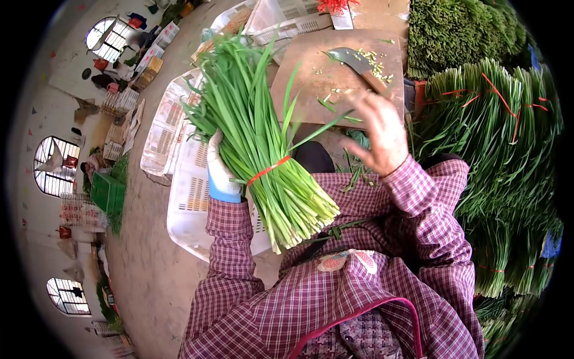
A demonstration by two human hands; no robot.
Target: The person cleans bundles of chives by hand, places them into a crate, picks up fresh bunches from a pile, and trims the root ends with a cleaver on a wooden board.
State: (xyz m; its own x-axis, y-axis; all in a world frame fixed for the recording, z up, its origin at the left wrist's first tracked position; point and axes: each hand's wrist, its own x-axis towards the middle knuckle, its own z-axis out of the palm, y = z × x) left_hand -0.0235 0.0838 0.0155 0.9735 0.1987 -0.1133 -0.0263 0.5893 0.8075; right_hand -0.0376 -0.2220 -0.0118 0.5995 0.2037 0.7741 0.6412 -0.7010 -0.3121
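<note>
My left hand [221, 170], in a white and blue glove, is wrapped around a bundle of garlic chives [254, 122]. The bundle leans with its leaves up and its pale cut ends toward my lap, and a red band [269, 169] rings its lower part. A few loose leaves stick out on its right side. My right hand [382, 131] is bare and slightly blurred, thumb and fingers apart, close to the tip of one stray leaf. Behind it, a knife [353, 60] rests on a wooden board [299, 66] among small cut bits.
White plastic crates [179, 203] stand to the left, beyond the gloved hand. Stacked chives [478, 131] with red bands fill the right side, and a pile of green stalks [460, 36] lies at the upper right. A green crate [107, 192] sits farther left, near other people.
</note>
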